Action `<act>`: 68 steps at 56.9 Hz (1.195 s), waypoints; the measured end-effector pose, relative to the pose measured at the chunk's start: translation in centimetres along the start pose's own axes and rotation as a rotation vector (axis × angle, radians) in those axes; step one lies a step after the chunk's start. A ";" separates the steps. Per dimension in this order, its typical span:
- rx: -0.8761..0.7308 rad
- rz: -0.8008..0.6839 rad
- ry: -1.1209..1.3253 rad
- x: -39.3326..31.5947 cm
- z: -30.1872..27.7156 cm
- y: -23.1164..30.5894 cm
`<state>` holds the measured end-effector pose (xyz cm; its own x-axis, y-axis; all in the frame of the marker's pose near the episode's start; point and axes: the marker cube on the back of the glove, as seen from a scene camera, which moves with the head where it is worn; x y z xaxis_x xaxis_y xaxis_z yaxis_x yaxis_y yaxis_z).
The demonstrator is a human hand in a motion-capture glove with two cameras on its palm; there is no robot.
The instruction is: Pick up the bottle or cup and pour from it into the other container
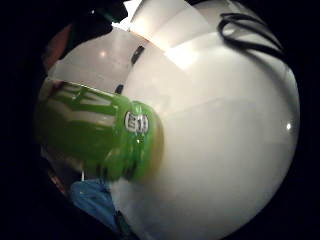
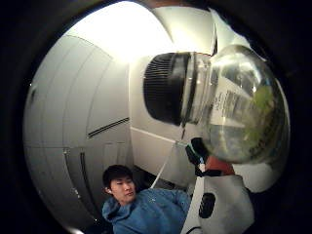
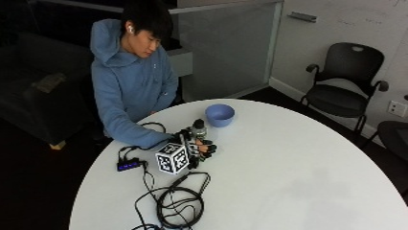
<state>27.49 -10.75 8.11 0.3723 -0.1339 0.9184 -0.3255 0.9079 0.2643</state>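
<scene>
Bottle: while my gloved right hand (image 3: pixel 203 147) wraps it, the bottle (image 3: pixel 198 128) stands on the bench, black cap, green label, clear contents.
Bowl: blue bowl (image 3: pixel 220 115) just behind; contents hidden.
Bench: round white bench (image 3: pixel 300 172).
Room: black chair (image 3: pixel 344 91) by the wall.

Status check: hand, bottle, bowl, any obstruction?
Right hand grips bottle, upright on the table, black cap on. Blue bowl just beyond, apart from the bottle. Nothing between them; no pour yet.

Round white table (image 3: pixel 287 167), black chairs (image 3: pixel 344 76) (by the wall)
</scene>
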 end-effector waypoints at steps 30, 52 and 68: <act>0.138 -0.006 0.172 -0.7 3.0 -0.8; -0.277 -0.074 0.509 -7.1 7.0 -1.7; -0.549 -0.050 0.908 -10.9 10.2 -3.1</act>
<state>15.55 -16.16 0.32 0.9575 -0.0346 0.2865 0.0603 0.9949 -0.0814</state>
